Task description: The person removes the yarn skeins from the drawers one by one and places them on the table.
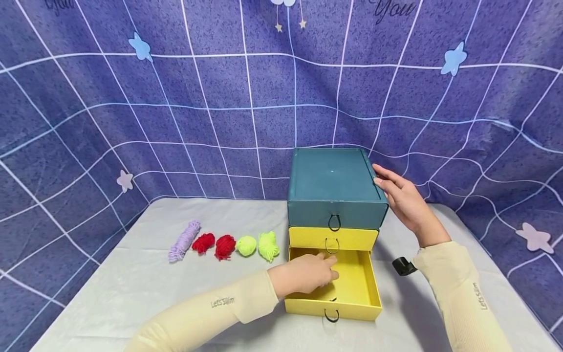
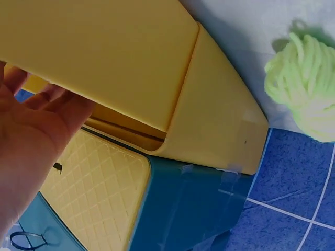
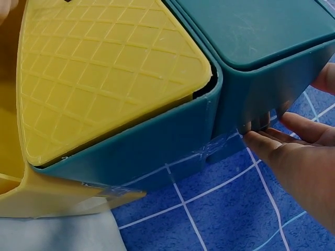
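A drawer cabinet stands on the table, with a teal top section [image 1: 336, 171] and a yellow middle drawer [image 1: 308, 238] pushed in. Beneath, the yellow bottom drawer [image 1: 357, 278] is pulled out. My left hand [image 1: 305, 274] reaches over that drawer's left wall, fingers loosely extended inside. In the left wrist view the wall hides its fingertips; no object shows in its grasp. My right hand [image 1: 406, 200] rests against the right side of the teal section, thumb near the top edge. The right wrist view shows its fingers [image 3: 261, 141] touching the teal side.
Left of the cabinet lie a purple yarn skein [image 1: 184, 241], two red yarn bundles [image 1: 225, 247], a yellow-green yarn ball [image 1: 246, 246] and a yellow-green skein [image 1: 268, 246]. Black loop pulls hang on the drawer fronts. A blue patterned curtain [image 1: 220, 98] stands behind the white-covered table [image 1: 132, 293].
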{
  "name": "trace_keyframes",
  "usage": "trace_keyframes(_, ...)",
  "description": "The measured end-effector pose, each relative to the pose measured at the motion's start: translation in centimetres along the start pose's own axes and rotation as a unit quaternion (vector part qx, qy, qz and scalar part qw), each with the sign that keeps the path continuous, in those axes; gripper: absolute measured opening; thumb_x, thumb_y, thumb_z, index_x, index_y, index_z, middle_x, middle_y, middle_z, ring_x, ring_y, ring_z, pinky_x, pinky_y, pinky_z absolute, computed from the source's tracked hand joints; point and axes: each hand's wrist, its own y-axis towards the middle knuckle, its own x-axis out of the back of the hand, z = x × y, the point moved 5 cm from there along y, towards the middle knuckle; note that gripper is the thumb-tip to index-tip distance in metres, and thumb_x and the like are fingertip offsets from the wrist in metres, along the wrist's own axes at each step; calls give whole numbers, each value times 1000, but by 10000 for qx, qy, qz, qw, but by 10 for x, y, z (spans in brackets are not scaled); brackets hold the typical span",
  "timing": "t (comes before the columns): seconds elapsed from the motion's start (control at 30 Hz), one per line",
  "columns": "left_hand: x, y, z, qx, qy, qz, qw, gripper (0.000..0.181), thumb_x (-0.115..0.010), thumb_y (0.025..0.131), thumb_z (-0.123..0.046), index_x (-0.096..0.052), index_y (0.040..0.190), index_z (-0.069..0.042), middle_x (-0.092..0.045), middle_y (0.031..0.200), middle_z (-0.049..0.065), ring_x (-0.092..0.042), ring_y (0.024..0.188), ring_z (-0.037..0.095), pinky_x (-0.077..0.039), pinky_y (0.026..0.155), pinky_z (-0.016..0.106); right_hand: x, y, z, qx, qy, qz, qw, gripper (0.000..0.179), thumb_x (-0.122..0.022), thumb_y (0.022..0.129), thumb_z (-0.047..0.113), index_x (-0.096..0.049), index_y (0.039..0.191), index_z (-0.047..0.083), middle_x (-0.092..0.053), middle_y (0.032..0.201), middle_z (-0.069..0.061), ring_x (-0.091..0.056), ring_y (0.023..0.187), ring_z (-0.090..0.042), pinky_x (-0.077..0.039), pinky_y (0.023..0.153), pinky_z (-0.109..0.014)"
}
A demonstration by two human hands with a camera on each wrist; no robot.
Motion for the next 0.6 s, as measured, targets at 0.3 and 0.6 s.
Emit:
trace_keyframes(0.3, 3, -12, 4, -325, -149, -784, 9963, 14, -65, 92, -23, -64, 105, -21, -58, 98, -4, -54, 74, 7, -43, 58, 10, 0, -1, -1, -9, -23, 5, 10000, 63, -54, 100, 23, -23, 152, 6, -17, 157, -16, -29, 135, -15, -41, 93, -10)
trace_keyframes(0.6, 20, -34, 12, -221, -630, -1163, 9910, 9, -65, 93, -24, -62, 98, -17, -59, 87, -7, -57, 74, 3, -48, 61, 11, 1, -1, 1, -32, -159, 38, 9999, 64, -54, 99, 25, -23, 152, 7, -14, 160, -11, -18, 143, -19, -37, 101, -14)
